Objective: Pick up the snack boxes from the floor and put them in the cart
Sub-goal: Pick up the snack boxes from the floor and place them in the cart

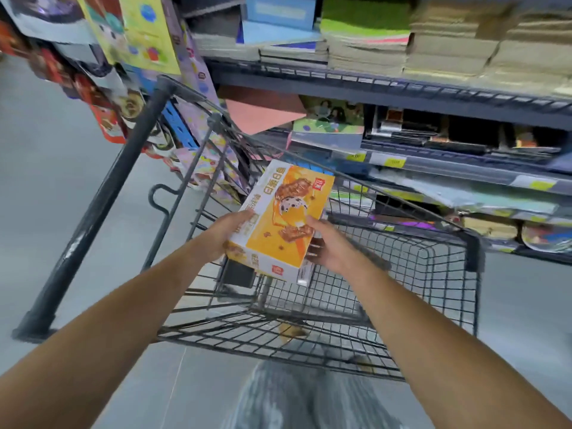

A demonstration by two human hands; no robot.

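Grey smooth floor [55, 168]; dark metal shelving [402, 91] stacked with paper goods, yellow price tags [393, 161].

Snack box [288, 212], orange top face: large white characters printed along the upper left edge, upside down to the camera, blurred; they look like "日日" forms but cannot be read with certainty. Red square logo near the box's top right corner and another on its near end, characters illegible. Yellow price tags [393, 161] on the shelf [433, 97] rail: digits present, too blurred to read.
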